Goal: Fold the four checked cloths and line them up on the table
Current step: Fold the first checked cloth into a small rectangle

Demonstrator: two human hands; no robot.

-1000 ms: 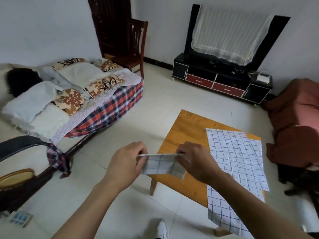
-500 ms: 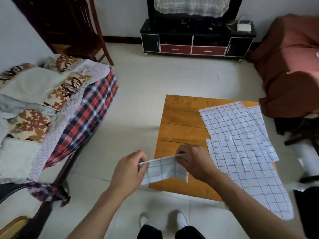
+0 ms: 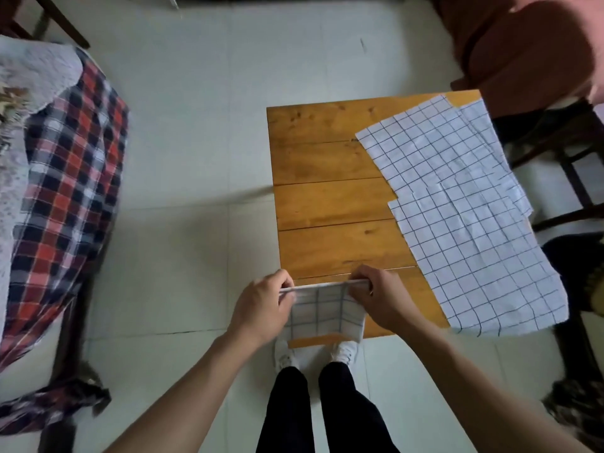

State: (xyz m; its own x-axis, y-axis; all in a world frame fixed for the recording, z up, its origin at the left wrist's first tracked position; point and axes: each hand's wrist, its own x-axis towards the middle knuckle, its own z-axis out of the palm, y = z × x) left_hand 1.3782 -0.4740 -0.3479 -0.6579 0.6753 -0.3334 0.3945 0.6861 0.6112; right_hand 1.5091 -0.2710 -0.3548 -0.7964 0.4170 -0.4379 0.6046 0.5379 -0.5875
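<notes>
Right, grip: my left hand (image 3: 261, 305) and right hand (image 3: 380, 297) each pinch one end of the top edge of a folded checked cloth (image 3: 325, 313); fingers curled tight on it, nothing slack.
Cloth pos: held taut btwn both hands, hanging over the near-left corner of the wooden table (image 3: 327, 197), just above the top; can't tell if its lower edge touches the wood.
Fold state: looks like a small rectangle, several layers thick at the pinched edge; I judge it's ready to set down.
Rest of task: unfolded checked cloths (image 3: 457, 207) lie flat and overlapping along the table's right side, one edge hanging off the near end. Looks like 3 there, but the overlap makes the count unsure.
Progress: approx 1 of 4 folded, none lined up yet; left half of the table is bare wood.
</notes>
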